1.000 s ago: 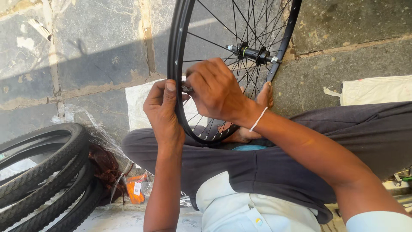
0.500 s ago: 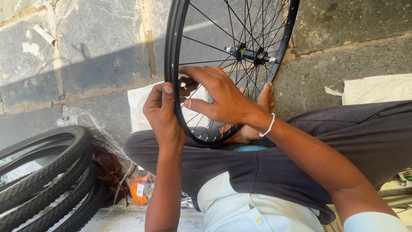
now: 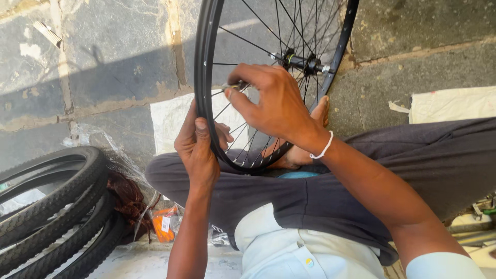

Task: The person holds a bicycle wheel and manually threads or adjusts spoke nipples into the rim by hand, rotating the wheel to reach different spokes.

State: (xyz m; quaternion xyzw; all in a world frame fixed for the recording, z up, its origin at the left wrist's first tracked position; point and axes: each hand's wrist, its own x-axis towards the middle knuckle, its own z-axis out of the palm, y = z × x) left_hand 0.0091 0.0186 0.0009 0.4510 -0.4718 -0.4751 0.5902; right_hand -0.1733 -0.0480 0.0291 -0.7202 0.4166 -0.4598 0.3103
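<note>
Head view, looking down over a seated person's lap:

- Bicycle wheel (image 3: 205, 77): black rim without tyre, upright on its edge, lower arc resting in the lap between the knees, hub (image 3: 302, 62) toward the top right, spokes fanning outward
- Left hand (image 3: 199, 147): closed grip on the rim's left arc, thumb on the near face, fingers wrapped behind; it steadies the wheel
- Right hand (image 3: 274, 106): reached through from the right, thumb and forefinger pinched shut on a small silvery piece (image 3: 235, 86) lying just inside the rim; exact kind too small to tell. Its long axis runs roughly level, pointing left toward the rim, just above the left hand. The right hand is the nearer of the two and already on it
- White band (image 3: 324, 147) at the right wrist
- Dark trousers (image 3: 423, 160), pale shirt (image 3: 279, 248)
- Tyres (image 3: 57, 206): black, stacked on the floor lower left, well apart from the wheel
- Stone floor (image 3: 113, 57), white sheet (image 3: 170, 116) beneath the wheel, orange packet (image 3: 165, 225) beside the tyres
</note>
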